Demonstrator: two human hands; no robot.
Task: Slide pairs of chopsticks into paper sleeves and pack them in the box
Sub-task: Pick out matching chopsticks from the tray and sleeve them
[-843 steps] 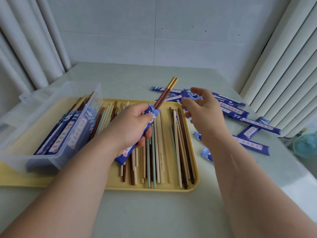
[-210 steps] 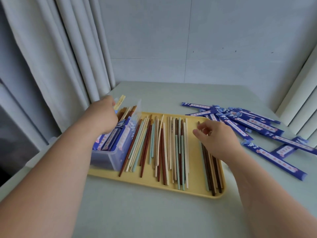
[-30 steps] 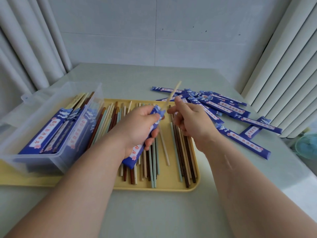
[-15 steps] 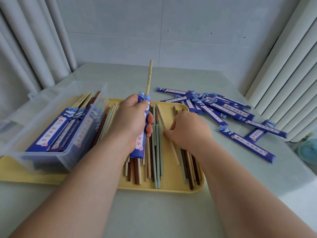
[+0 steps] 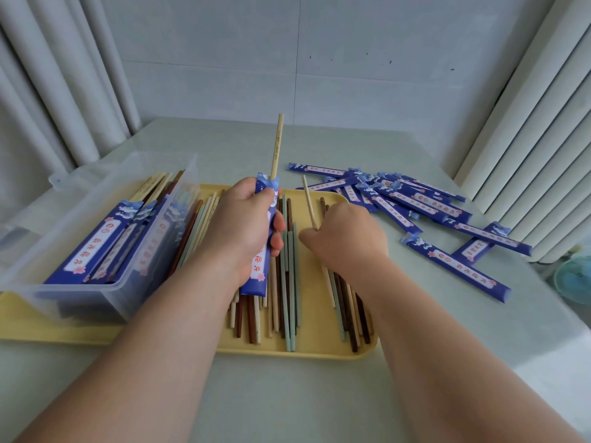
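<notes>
**Cream second stick leaves the tray as a pair nears completion**

Half a second ago the right hand lay low over the flat yellow plastic tray, feeling among the loose chopsticks. It has now come up with a thin cream-coloured chopstick, whose far end tilts up and away above the knuckles. This looks like the mate for the one already loaded, so the pair is half made and the next job is to steer this stick into the same opening.

The left hand holds the blue printed paper sleeve upright over the middle of the tray. Its fingers are wrapped round the sleeve's middle and the thumb lies across the top. A first cream chopstick stands out of the sleeve's mouth, most of its length still exposed.

The right hand is closed in a pinch on the new stick near its lower part, though the back of the hand hides exactly how the fingertips sit.

On the tray's left end sits the clear plastic box, which already holds several sleeved pairs. A scatter of empty blue sleeves waits on the pale table to the right, so plenty of packing appears to remain.
</notes>
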